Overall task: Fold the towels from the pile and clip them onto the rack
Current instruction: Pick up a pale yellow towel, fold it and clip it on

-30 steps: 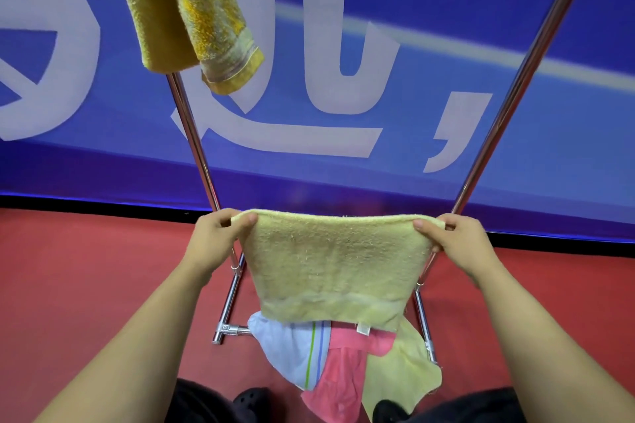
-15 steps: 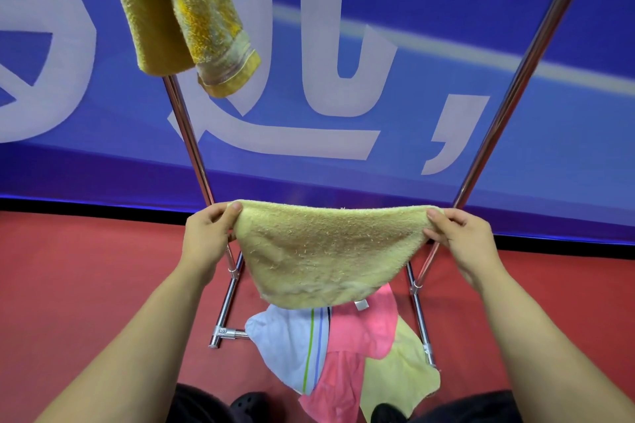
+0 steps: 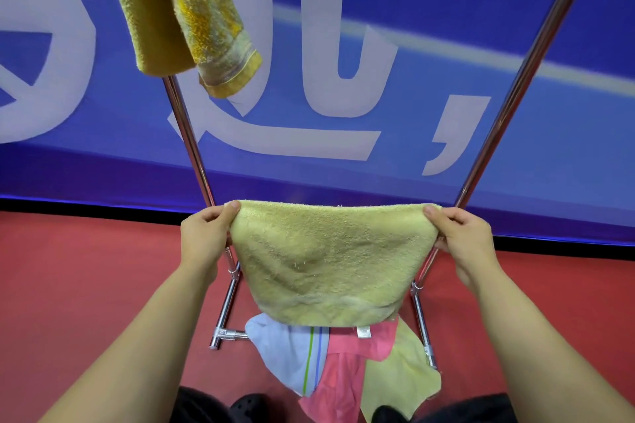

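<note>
Below both hands a pile of towels (image 3: 347, 364) lies on the red floor (image 3: 86, 285) inside the foot of the rack (image 3: 226, 312): a white one with green and blue stripes, a pink one, and a pale yellow one to the right-hand side. Dark shoes (image 3: 247, 405) show at the bottom edge. The rack's two chrome legs rise from just behind the hands and spread apart upward; the held towel hides part of each leg and the top of the pile. High above the left hand, a golden-yellow towel (image 3: 178, 10) hangs from the rack's top. A blue banner (image 3: 446, 62) with white characters fills the background.

The left hand (image 3: 206, 237) pinches the upper left corner of a pale yellow towel (image 3: 330, 264), thumb on the near face. The right hand (image 3: 460, 237) pinches the upper right corner likewise. Both forearms reach forward, with the towel stretched between the hands and hanging down, its lower edge curved.
</note>
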Tool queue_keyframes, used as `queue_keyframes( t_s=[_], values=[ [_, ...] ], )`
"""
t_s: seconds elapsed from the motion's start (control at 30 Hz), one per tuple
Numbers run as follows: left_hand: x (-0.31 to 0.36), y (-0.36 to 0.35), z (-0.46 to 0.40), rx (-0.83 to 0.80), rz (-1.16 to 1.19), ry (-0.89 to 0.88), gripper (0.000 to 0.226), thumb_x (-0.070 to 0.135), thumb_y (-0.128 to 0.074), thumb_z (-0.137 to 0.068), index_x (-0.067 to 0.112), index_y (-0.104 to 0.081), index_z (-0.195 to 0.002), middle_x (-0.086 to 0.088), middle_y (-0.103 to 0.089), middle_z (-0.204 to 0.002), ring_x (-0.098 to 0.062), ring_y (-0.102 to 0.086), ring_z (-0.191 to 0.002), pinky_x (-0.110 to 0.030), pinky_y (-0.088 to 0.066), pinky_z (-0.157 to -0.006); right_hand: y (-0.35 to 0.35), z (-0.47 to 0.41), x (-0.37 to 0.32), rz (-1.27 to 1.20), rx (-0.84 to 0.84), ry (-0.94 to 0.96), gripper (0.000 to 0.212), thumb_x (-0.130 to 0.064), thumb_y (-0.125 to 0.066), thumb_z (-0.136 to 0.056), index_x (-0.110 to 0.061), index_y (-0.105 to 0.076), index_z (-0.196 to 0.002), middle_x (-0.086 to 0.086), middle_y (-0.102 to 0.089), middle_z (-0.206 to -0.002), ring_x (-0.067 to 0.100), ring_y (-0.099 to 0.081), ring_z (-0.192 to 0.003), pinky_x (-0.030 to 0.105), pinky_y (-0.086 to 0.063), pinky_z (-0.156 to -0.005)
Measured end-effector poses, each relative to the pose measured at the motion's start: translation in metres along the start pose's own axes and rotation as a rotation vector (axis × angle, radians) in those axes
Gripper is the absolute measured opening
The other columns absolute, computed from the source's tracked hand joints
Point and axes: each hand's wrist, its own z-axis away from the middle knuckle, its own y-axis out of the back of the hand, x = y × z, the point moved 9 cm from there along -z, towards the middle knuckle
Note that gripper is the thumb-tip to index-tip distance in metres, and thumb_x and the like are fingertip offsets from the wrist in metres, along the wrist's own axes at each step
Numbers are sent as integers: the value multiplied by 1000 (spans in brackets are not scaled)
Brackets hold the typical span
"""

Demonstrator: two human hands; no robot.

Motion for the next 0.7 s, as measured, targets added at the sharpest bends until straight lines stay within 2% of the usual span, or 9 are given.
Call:
queue_keyframes(
  t_s=[0.07, 0.13, 0.2, 0.33, 0.43, 0.57, 0.63, 0.7],
  values=[
    [-9, -4, 3, 6, 37, 70, 24, 21, -75, -92, 1, -71, -82, -17, -59, -82, -26, -53, -72, -33, -50, -63, -5, 3, 6, 9, -10, -54, 28, -19, -79, -87, 6, -72, -98, 8, -70, -86, 8, -65, -67, 22, -59, -56],
    [-15, -11, 8, 12, 53, 120, 27, 18, -72, -94, 3, -63, -73, -13, -53, -74, -20, -50, -58, -26, -49, -53, -11, 6, 9, 12, 7, -90, 27, -17, -79, -88, 7, -71, -98, 10, -71, -88, 8, -66, -65, 21, -57, -52],
    [-18, -19, 13, 18, 56, 149, 29, 17, -71, -95, 4, -61, -71, -11, -52, -69, -18, -49, -50, -25, -50, -51, -16, 8, 8, 2, 36, -112, 22, -17, -79, -87, 3, -72, -95, 13, -73, -91, 14, -68, -71, 23, -58, -51],
    [-17, -43, 26, -21, 112, 168, 20, 15, -71, -95, -1, -70, -85, -13, -68, -73, -19, -64, -57, -27, -58, -54, -33, 14, 6, -54, 39, -126, 17, -14, -79, -87, 1, -71, -90, 15, -75, -93, 22, -70, -80, 32, -63, -63],
    [-15, -67, 39, -76, 144, 179, 20, 15, -70, -96, -1, -69, -84, -10, -69, -68, -18, -67, -57, -30, -59, -59, -50, 18, 6, -30, 17, -113, 14, -15, -80, -87, -4, -73, -82, 17, -76, -90, 22, -71, -79, 39, -63, -73],
    [-15, -93, 51, -123, 152, 191, 16, 16, -70, -96, 0, -72, -94, -21, -76, -89, -28, -74, -76, -30, -62, -63, -76, 18, 10, 13, -48, -97, 14, -17, -79, -88, -4, -76, -85, 19, -77, -89, 23, -70, -78, 41, -63, -75],
    [-16, -106, 55, -160, 157, 194, 18, 15, -68, -98, -2, -72, -98, -24, -77, -96, -33, -77, -88, -34, -64, -72, -89, 19, 10, 51, -81, -76, 11, -16, -76, -90, -8, -76, -83, 18, -75, -84, 20, -69, -76, 38, -63, -74],
    [-14, -118, 59, -199, 172, 194, 22, 13, -64, -100, -7, -71, -101, -26, -75, -97, -34, -76, -92, -37, -65, -79, -103, 20, 12, 100, -128, -57, 13, -14, -71, -93, -11, -75, -82, 16, -73, -82, 19, -68, -75, 35, -63, -72]
  ],
)
